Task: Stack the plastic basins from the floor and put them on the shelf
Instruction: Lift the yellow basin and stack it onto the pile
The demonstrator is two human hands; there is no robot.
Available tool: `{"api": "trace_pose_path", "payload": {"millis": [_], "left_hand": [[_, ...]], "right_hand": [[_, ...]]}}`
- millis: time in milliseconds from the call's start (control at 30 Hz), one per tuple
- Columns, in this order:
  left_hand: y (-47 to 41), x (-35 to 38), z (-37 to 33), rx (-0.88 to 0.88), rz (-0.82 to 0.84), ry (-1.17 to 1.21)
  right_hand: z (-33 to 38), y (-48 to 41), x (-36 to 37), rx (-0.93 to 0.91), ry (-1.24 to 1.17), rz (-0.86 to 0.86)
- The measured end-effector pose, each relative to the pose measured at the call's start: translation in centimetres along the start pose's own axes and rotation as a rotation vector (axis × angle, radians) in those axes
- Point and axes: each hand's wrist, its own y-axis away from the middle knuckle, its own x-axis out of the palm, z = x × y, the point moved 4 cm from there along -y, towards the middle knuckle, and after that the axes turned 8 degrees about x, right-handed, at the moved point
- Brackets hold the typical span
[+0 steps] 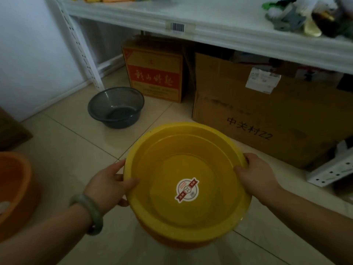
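The yellow basin (187, 184) is held over the floor, its rim pinched by the left hand (108, 185) and right hand (256, 175), while the grey basin (116, 107) is left unstacked and the shelf (210, 22) unfilled.

The orange basin (13, 186) is cut off by the left edge; items on the shelf (210, 33) blur beyond recognition.

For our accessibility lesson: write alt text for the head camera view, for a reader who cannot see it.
Two bare hands, left and right, hold a yellow basin by its rim above a tiled floor. A grey basin sits on the floor beyond it, near cardboard boxes under a white shelf. An orange basin shows at the left edge.
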Motion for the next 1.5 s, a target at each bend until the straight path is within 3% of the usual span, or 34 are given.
{"api": "trace_pose_path", "payload": {"millis": [200,400,567,1067,1500], "left_hand": [[-0.5,1.1,2.7,0.050,-0.018,-0.248],[-2.0,2.6,4.3,0.041,0.058,-0.292],[-3.4,3.5,6.6,-0.127,0.176,0.005],[-5.1,-6.2,11.8,-0.218,-0.115,0.143],[-7.1,-8.3,13.6,-0.170,-0.169,0.121]], "right_hand": [[-1.4,0.1,2.2,-0.016,0.034,0.067],[-3.0,-1.0,4.0,0.094,-0.072,0.191],[-3.2,-2.3,5.1,0.163,-0.195,0.251],[6.3,-2.9,13.0,-0.061,-0.186,0.320],[9.8,-3.6,15.7,-0.134,-0.095,0.253]]}}
